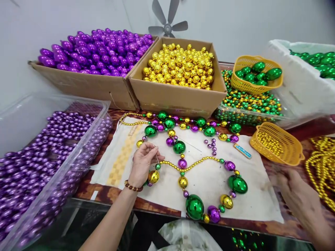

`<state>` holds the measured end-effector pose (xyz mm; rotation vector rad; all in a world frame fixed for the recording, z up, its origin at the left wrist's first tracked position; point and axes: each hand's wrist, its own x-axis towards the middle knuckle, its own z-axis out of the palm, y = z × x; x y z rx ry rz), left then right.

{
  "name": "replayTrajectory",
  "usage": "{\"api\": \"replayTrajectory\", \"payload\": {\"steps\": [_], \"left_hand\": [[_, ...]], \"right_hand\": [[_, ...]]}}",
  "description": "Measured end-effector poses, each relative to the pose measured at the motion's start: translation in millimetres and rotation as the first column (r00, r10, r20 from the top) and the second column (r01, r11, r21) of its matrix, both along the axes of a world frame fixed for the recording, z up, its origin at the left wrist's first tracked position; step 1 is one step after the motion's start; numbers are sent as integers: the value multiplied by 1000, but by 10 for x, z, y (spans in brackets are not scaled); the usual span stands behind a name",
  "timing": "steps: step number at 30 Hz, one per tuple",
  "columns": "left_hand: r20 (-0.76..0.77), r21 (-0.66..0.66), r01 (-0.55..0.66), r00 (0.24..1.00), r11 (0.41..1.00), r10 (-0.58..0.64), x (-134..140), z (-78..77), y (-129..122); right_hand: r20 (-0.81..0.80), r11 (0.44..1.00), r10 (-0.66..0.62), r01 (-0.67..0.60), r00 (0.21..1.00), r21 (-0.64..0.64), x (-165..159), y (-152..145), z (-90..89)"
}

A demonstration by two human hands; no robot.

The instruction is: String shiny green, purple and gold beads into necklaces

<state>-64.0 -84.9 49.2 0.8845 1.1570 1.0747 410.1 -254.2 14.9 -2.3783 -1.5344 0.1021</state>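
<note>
My left hand (145,160) is closed in a pinch above the cloth, with a thin thread (157,158) running from its fingertips to a small green bead (157,166). That bead belongs to a necklace of gold, green and purple beads, including a large green bead (194,207) and a strand of small gold beads (200,161). Beneath the left hand sit a gold bead (153,176) and some purple ones, partly covered. Off the cloth's right edge, my right hand (295,195) is blurred, so its fingers are unclear; a yellow basket (293,153) with small gold beads is nearby.
Cardboard boxes hold purple beads (96,52) and gold beads (183,66) at the back. A clear bin (94,139) of small purple beads stands left. Loose purple beads (214,146) and a small blue-faced block (242,151) lie on the cloth. Gold strands (320,167) lie far right.
</note>
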Motion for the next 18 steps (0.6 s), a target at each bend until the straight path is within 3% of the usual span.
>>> {"api": "replayTrajectory", "payload": {"steps": [1, 2, 4, 6, 8, 10, 14, 18], "left_hand": [[6, 6, 6, 1000, 1000, -6, 5, -6, 4], [16, 12, 12, 1000, 1000, -12, 11, -11, 8], [37, 22, 16, 999, 1000, -17, 21, -16, 12], [47, 21, 9, 999, 1000, -10, 25, -17, 13], [51, 15, 4, 999, 1000, -5, 23, -11, 9], [51, 6, 7, 999, 1000, -7, 19, 1, 4], [45, -12, 9, 999, 1000, -9, 22, 29, -7], [56, 12, 14, 998, 1000, -15, 29, 21, -11]], "right_hand": [[-14, 1000, -21, 21, 1000, -13, -173, 40, 124], [-93, 998, 42, -45, 995, -31, -381, 109, 245], [-256, 966, 258, -253, 932, 53, -869, 322, 457], [-333, 887, 450, -458, 829, 56, -1380, 603, 617], [-425, 812, 516, -583, 744, -36, -1830, 891, 728], [-450, 702, 620, -711, 643, -49, -2165, 1136, 798], [-413, 543, 762, -840, 499, -13, -2496, 1458, 829], [-458, 461, 774, -885, 438, -66, -2613, 1618, 791]]}}
